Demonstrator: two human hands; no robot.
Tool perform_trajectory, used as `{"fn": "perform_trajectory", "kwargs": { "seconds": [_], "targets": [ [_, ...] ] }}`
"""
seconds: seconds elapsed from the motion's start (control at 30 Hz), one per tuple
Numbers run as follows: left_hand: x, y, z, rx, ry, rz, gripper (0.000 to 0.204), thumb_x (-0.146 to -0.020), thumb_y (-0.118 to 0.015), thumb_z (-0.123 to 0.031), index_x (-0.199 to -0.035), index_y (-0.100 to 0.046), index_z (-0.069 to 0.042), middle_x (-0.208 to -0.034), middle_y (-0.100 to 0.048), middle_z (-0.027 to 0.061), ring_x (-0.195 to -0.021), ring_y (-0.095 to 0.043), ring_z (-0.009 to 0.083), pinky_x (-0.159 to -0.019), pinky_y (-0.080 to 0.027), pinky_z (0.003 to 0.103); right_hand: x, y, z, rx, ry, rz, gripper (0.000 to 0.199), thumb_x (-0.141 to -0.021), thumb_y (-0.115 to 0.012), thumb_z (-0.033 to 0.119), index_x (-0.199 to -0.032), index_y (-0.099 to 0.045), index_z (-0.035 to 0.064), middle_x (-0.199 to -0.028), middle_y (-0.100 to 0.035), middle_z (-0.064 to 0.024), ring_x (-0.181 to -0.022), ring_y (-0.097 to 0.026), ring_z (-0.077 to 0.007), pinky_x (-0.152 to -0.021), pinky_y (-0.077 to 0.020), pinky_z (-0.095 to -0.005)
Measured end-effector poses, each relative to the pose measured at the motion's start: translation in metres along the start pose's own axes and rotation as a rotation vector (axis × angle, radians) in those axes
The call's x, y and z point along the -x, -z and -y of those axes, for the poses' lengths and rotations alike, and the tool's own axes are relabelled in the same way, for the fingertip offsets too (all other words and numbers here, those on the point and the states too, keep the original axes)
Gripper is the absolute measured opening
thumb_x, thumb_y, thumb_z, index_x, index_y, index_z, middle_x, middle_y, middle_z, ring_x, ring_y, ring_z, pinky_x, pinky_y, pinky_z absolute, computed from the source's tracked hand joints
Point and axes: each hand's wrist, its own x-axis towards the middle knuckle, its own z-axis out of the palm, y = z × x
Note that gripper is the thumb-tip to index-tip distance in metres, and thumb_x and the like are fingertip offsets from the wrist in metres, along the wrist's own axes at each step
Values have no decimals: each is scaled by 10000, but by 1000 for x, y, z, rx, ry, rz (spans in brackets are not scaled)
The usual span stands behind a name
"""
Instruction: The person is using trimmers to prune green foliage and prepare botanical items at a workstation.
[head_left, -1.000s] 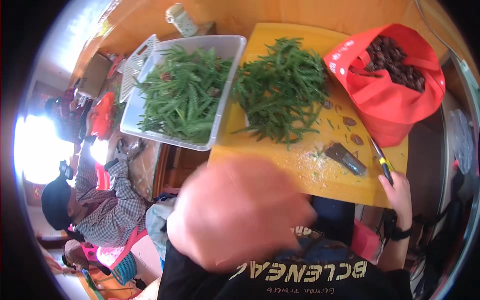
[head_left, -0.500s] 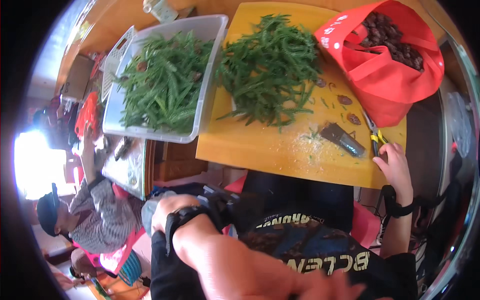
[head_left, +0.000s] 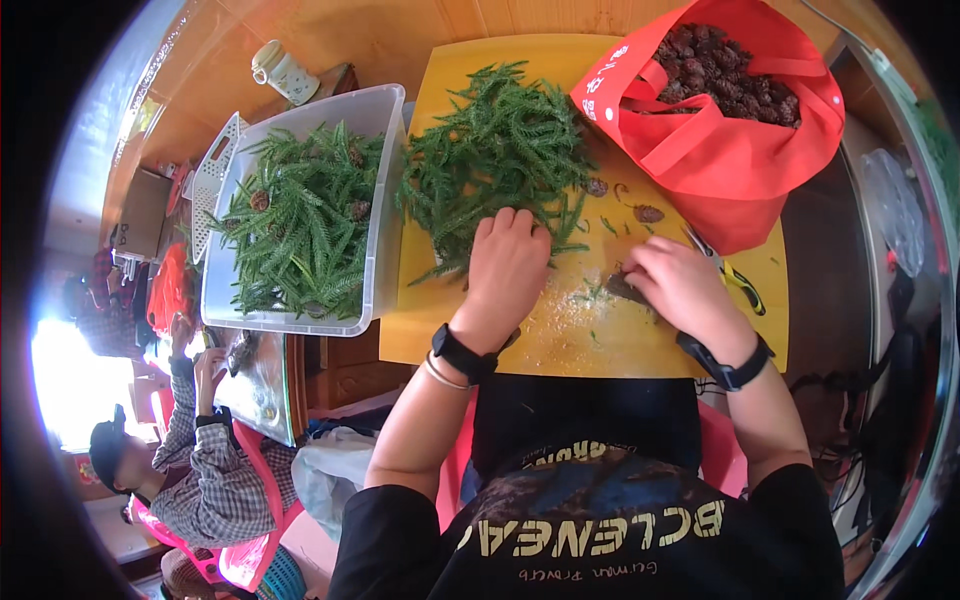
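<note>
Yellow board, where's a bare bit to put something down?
The board's near-left corner, between the clear bin and left hand, below the green sprigs; another patch below the pliers. It's crowded under the sprigs and around the right hand.

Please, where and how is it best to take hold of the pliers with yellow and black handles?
Probably by the handles, with the right hand coming from the near side: the pliers lie with handles toward the person, while the metal end points away, close beside the red bag.
</note>
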Motion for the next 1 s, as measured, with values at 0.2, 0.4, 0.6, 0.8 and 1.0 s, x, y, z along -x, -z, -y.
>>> {"fn": "perform_trajectory", "kwargs": {
  "seconds": [0.2, 0.4, 0.6, 0.8, 1.0],
  "targets": [
    [3, 0, 17, 561, -54, -232, 273, -683, -701, -110, -934, -630, -27, -839, -621, 79, -829, -582, 210, -720, -451, 334, -17, -22, 6, 36, 12, -1, 93, -741, -633, 169, -755, -582, 94, -782, -568, -91, -754, -584, -306, -656, -465, -408],
    [20, 36, 26, 1739, 224, -15, 219, -930, -500, -175, -988, -577, 21, -812, -612, 41, -792, -566, 115, -779, -445, 249, -27, -25, -6, -97, -35, 62, 80, -758, -605, 171, -770, -596, 93, -763, -589, -92, -756, -587, -296, -654, -453, -397],
    [36, 28, 25, 2270, 307, 41, 294, -943, -462, -250, -1060, -540, 8, -793, -534, 50, -807, -516, 163, -754, -423, 280, -40, -25, -4, -154, -59, -19, 112, -788, -606, 164, -824, -580, 62, -721, -591, -127, -701, -582, -308, -604, -440, -385],
    [40, 23, 16, 2512, 193, 26, 351, -939, -451, -331, -1030, -529, -1, -686, -367, 2, -691, -348, 141, -654, -331, 247, -34, -24, -5, -195, -59, 70, 153, -772, -627, 146, -860, -568, 35, -746, -594, -152, -694, -579, -335, -601, -439, -381],
    [41, 15, 11, 2687, 141, 11, 359, -947, -434, -342, -977, -512, 6, -671, -367, 4, -694, -355, 160, -669, -333, 268, -27, 2, 22, -458, -48, -37, 147, -853, -573, 157, -907, -575, 20, -710, -579, -61, -612, -556, -128, -554, -409, -253]
  ]
}}
